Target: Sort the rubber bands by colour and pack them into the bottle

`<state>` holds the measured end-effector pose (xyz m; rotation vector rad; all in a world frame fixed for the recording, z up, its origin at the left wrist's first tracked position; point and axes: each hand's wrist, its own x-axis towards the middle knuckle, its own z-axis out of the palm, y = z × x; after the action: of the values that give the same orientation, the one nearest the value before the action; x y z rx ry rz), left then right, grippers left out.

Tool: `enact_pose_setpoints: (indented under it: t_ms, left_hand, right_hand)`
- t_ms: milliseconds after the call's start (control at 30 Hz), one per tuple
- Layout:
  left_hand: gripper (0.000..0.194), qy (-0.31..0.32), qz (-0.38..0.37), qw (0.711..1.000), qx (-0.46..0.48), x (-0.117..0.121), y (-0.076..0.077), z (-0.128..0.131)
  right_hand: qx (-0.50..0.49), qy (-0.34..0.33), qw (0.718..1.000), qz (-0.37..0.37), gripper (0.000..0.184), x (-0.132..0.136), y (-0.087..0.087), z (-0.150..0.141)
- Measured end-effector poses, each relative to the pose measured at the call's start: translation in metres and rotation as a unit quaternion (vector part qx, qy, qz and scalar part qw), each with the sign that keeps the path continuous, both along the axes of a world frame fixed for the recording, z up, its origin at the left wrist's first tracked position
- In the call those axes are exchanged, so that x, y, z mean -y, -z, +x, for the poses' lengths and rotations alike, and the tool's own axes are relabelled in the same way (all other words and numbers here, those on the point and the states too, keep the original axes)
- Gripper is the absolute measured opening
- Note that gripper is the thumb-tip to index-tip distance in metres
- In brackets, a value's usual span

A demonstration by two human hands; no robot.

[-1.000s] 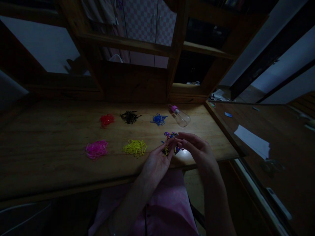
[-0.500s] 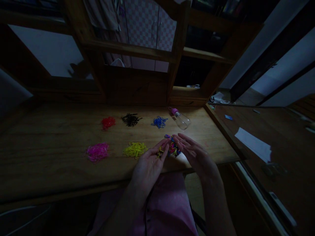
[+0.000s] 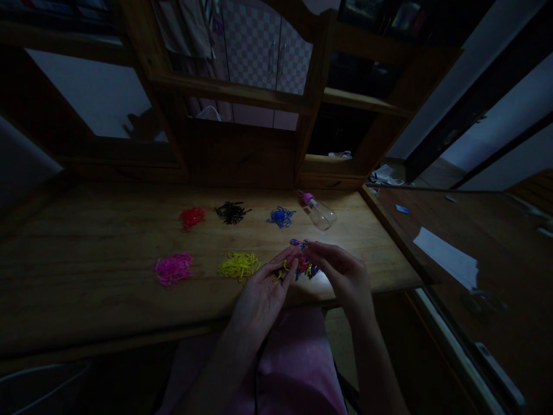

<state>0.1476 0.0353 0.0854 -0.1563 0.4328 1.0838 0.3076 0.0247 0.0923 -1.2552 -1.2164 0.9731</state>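
Note:
My left hand (image 3: 263, 291) is closed in a pinch, with a few small yellow looped pieces (image 3: 280, 271) lying among its fingers. My right hand (image 3: 345, 274) has its fingertips pressed together, meeting the left fingertips. Blue and purple looped pieces (image 3: 299, 242) stick out just beyond both hands' fingertips. Partly hidden behind the fingers is a mixed-colour heap of the same small pieces (image 3: 307, 268) on the table. A yellow pile (image 3: 239, 266) lies just left of my left hand. The exact kind of these pieces is too small and dim to tell.
On the wooden table (image 3: 108, 242) are a pink pile (image 3: 173, 268), a red pile (image 3: 192, 218), a black pile (image 3: 232, 212) and a blue pile (image 3: 281, 217). A clear bottle with a pink cap (image 3: 322, 215) lies at the back right. White paper (image 3: 447, 255) rests on the brown surface at right.
My right hand's fingers, spread and extended before, have curled in to a pinch at the left fingertips. The left hand stays in nearly the same place; the view has shifted slightly.

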Motion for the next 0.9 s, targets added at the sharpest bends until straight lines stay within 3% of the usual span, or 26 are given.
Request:
enact_pose_setpoints:
  t_ms: [100, 200, 367, 567, 900]
  left_hand:
    - [0.047, -0.002, 0.008, 1.0, -0.026, 0.0, 0.002, 0.001]
    - [0.039, 0.006, 0.021, 0.999, -0.049, 0.0, 0.008, 0.001]
    - [0.03, 0.034, 0.071, 0.994, -0.074, 0.001, 0.016, -0.002]
    - [0.027, 0.058, 0.127, 0.986, -0.087, 0.002, 0.019, -0.005]
    - [0.033, 0.034, 0.092, 0.992, -0.079, 0.007, 0.03, -0.018]
  right_hand:
    - [0.155, -0.007, 0.984, 0.086, 0.021, 0.0, -0.003, -0.009]
    - [0.241, -0.034, 0.959, 0.148, 0.027, -0.003, -0.001, -0.012]
    - [0.286, -0.117, 0.928, 0.207, 0.033, -0.009, 0.003, -0.007]
    - [0.299, -0.2, 0.91, 0.208, 0.031, -0.011, -0.001, -0.002]
    - [0.387, -0.21, 0.869, 0.226, 0.037, -0.013, 0.006, -0.018]
